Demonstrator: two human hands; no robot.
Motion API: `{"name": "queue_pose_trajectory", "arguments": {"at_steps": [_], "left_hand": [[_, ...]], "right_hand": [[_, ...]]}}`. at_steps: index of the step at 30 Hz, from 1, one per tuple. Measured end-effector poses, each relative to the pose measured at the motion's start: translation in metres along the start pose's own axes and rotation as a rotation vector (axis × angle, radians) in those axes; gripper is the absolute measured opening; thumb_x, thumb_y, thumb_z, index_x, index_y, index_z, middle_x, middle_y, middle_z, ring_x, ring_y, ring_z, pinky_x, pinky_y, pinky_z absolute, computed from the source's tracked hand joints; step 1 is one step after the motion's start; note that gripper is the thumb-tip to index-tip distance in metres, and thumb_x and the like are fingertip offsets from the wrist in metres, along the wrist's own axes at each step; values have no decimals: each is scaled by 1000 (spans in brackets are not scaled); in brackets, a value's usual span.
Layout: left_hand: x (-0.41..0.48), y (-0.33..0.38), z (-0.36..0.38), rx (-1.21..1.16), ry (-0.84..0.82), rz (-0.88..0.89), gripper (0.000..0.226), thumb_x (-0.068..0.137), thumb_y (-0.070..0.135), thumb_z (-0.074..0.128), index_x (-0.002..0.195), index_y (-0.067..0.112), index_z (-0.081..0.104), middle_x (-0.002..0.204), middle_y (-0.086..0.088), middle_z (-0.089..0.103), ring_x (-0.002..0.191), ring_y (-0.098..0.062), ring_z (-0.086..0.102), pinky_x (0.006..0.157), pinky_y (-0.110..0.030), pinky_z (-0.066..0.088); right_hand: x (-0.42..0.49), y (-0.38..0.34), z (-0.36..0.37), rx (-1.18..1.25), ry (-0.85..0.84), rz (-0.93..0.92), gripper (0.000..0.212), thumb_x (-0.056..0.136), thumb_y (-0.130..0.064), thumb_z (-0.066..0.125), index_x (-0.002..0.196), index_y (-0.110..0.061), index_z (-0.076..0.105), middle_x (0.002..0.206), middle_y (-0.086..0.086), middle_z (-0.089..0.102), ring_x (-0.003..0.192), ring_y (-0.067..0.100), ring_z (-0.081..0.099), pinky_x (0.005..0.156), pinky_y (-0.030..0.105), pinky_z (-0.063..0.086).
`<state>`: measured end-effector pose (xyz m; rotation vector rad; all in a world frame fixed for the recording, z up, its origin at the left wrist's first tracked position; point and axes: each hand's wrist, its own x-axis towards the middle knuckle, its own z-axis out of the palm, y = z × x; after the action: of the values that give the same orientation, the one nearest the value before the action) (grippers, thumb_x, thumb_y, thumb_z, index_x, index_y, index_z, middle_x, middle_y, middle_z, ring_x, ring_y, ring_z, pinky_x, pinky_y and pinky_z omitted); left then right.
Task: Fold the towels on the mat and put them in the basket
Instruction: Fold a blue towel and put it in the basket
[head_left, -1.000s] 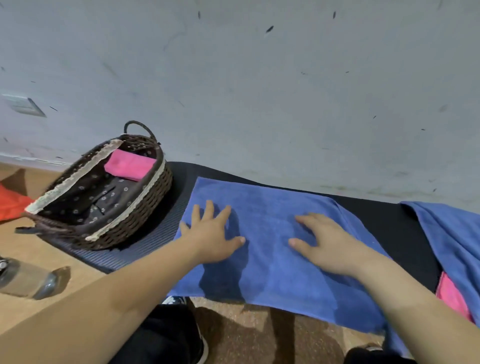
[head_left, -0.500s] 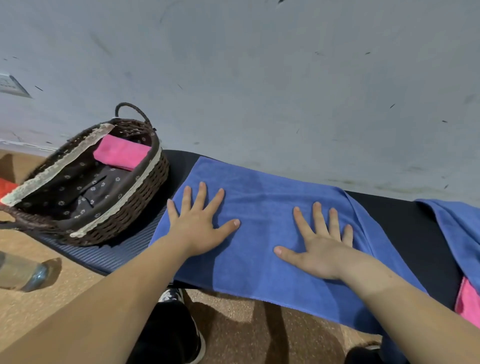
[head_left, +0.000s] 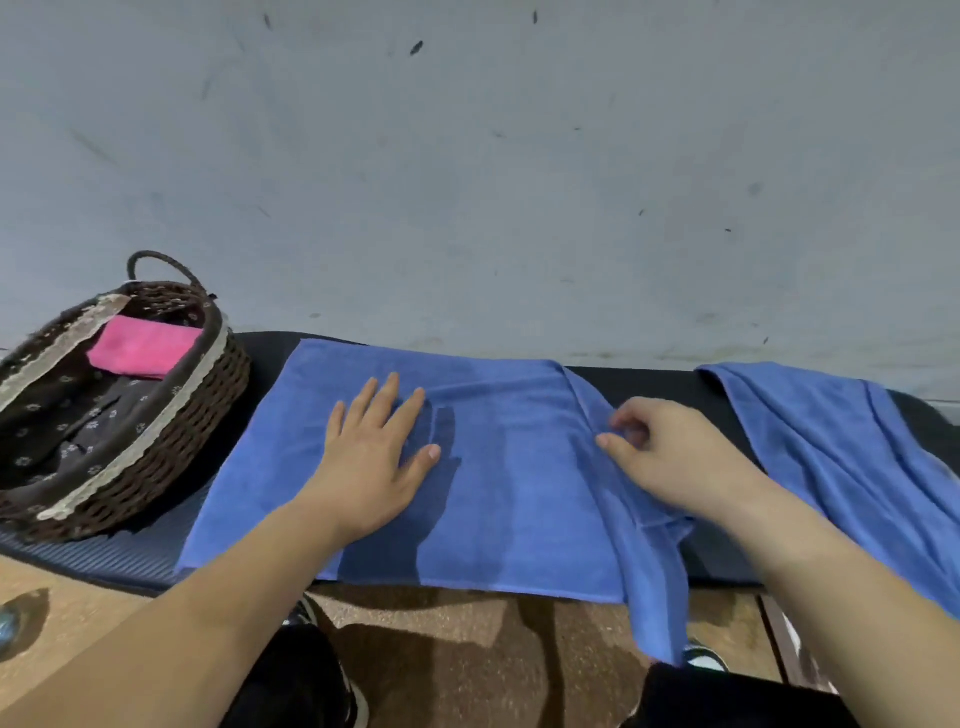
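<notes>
Head view looks down on a blue towel (head_left: 498, 483) spread flat across a dark mat (head_left: 119, 558), its near edge hanging just past the mat's front over the brown floor (head_left: 441, 639). Left hand (head_left: 371, 457) lies palm down on the towel's left half, fingers spread and flat, gripping nothing. Right hand (head_left: 670, 457) sits at the towel's right end, where the cloth bunches into folds; its grip is pinched together on that gathered edge, thumb and fingers closed on the fabric. To the left a dark wicker basket (head_left: 171, 441) with a lace-trimmed liner rests on the mat, just beside the towel's left edge, and a folded pink towel (head_left: 143, 345) lies inside it at the far end. A second towel (head_left: 852, 467), also blue, is draped over the mat's right side, apart from the first, with bare mat between them. Behind everything rises a grey wall (head_left: 519, 182).
</notes>
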<state>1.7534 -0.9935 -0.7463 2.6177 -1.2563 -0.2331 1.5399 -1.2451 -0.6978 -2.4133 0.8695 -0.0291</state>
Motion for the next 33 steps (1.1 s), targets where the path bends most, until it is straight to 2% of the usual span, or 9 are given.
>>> {"name": "queue_pose_trajectory", "arguments": {"at_steps": [3, 7, 10, 13, 17, 20, 24, 29, 33], "left_hand": [[4, 56, 12, -70, 52, 234, 66, 97, 62, 32, 152, 28, 45, 169, -3, 20, 157, -27, 14, 124, -54, 19], [21, 126, 26, -104, 54, 463, 37, 99, 41, 55, 129, 23, 69, 155, -7, 48, 140, -27, 48, 114, -43, 41], [35, 172, 30, -101, -113, 484, 38, 95, 49, 62, 125, 27, 68, 144, 6, 56, 130, -16, 52, 106, -33, 46], [44, 198, 39, 81, -186, 514, 36, 85, 62, 59, 100, 30, 66, 102, 14, 61, 95, -14, 56, 81, -37, 53], [45, 204, 42, 84, -135, 464, 15, 93, 31, 52, 77, 29, 51, 76, 11, 49, 74, -16, 51, 67, -43, 52], [51, 211, 25, -65, -42, 345, 14, 97, 33, 51, 85, 31, 57, 75, 13, 62, 73, -11, 58, 66, -40, 52], [84, 230, -6, -177, 128, 284, 12, 99, 31, 56, 99, 30, 67, 89, 13, 70, 84, -13, 63, 74, -37, 53], [127, 248, -14, -194, 139, 270, 15, 99, 28, 54, 102, 25, 69, 98, 9, 71, 89, -18, 63, 79, -41, 54], [157, 259, -1, -168, 117, 258, 14, 100, 25, 54, 97, 19, 66, 93, 2, 69, 88, -24, 61, 80, -43, 52]], "right_hand": [[-14, 38, -20, 12, -30, 158, 15, 90, -34, 73, 85, -21, 67, 75, -3, 68, 74, 16, 65, 63, 31, 51], [-28, 69, -21, 29, -170, 254, 24, 82, -41, 79, 86, -20, 68, 76, -1, 68, 65, 15, 62, 58, 29, 49], [-29, 78, -19, 22, -198, 230, 34, 76, -46, 82, 93, -22, 65, 85, -3, 66, 74, 14, 63, 67, 32, 54], [-26, 81, -13, 33, -216, 178, 31, 74, -44, 84, 90, -24, 67, 85, -7, 67, 82, 13, 65, 75, 35, 57], [-20, 82, -4, 58, -193, 128, 14, 84, -35, 69, 80, -23, 62, 81, -6, 68, 80, 17, 65, 75, 42, 59], [-16, 76, -8, 382, -77, 158, 15, 90, -28, 59, 80, -18, 53, 75, -3, 61, 68, 18, 56, 62, 39, 50], [-15, 67, -16, 963, -16, 266, 27, 95, -37, 61, 80, -17, 50, 72, 1, 54, 70, 19, 52, 62, 41, 52], [-22, 81, -22, 919, -241, 326, 36, 97, -38, 62, 83, -5, 64, 85, 9, 75, 78, 27, 72, 68, 40, 56], [-22, 103, -42, 722, 80, 270, 33, 97, -29, 60, 69, -16, 48, 62, -1, 47, 55, 14, 44, 53, 27, 36]]}}
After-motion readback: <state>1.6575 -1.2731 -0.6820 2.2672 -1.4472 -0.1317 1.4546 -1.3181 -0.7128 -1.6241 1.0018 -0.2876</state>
